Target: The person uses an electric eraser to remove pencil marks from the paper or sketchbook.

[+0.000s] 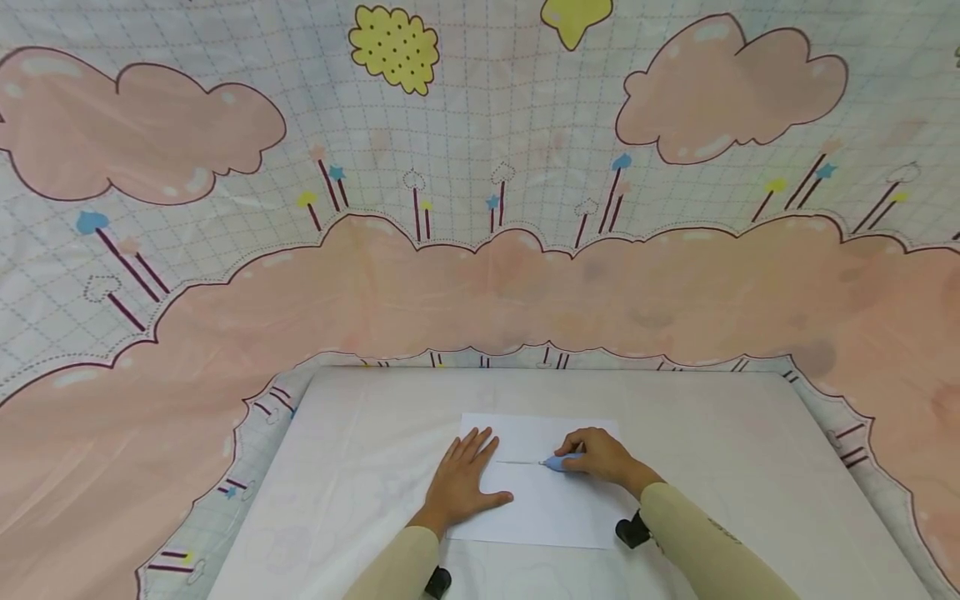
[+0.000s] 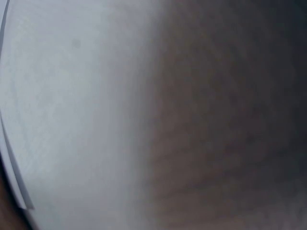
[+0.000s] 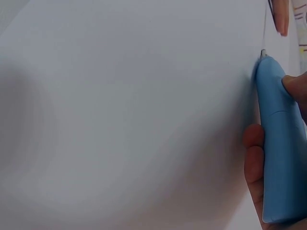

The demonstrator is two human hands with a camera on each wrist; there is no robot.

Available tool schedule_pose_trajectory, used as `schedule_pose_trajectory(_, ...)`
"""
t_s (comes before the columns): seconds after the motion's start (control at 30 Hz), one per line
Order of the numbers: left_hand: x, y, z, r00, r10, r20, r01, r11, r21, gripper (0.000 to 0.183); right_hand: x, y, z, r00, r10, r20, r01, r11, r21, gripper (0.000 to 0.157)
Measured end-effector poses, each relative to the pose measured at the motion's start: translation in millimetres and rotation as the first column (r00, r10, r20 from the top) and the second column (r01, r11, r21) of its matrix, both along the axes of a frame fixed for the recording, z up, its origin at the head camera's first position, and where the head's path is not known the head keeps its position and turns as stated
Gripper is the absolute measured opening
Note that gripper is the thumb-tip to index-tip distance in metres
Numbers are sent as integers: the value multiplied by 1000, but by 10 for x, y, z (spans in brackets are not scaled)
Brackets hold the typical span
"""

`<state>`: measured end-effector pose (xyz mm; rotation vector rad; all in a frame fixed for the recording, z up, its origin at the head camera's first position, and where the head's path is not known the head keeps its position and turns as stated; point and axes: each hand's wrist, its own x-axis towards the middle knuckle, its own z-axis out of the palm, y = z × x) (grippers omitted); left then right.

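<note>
A blue tool [image 3: 282, 167] is grasped by the right-hand grip [image 1: 606, 458] over a white sheet [image 1: 540, 517].
The tool is held between thumb and curled fingers, with its narrow tip placed near the middle of the sheet, at the right end of a thin dark line [image 1: 517, 462]. The left-hand grip [image 1: 461, 485] is released and laid on the sheet's left part, its fingers extended and its thumb spread away from them. The sheet is carried by a white bench [image 1: 337, 500], and a cloth [image 1: 480, 292] patterned with pink clouds is seen beyond it.
</note>
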<state>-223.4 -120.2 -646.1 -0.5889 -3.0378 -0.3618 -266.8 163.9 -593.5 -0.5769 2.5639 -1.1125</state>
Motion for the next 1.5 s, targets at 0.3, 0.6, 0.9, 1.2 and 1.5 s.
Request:
schedule_pose_trajectory(0.3,-1,-19,19,1000,-6,2,6,1000,18,100,-5,-52,-21,1000,6,-18,-6,1000,-6,8)
schedule_pose_trajectory(0.6,-21,-28,-27,1000,-11,-14,11,1000,7,102,6,-91,1,999,16,-28,-16,1000,-9,7)
schedule_pose_trajectory(0.9,-17,-23,-6,1000,-12,-13,12,1000,7,101,18,-148,0,1000,9,-21,-9,1000,-8,5)
schedule_pose_trajectory(1.2,-23,-13,23,1000,-6,11,6,1000,1,101,2,-229,-7,999,13,-48,-13,1000,-8,6)
schedule_pose_trajectory(1.5,-11,-5,83,1000,-7,21,7,1000,2,100,-17,-306,-12,997,32,-71,-32,999,-6,7)
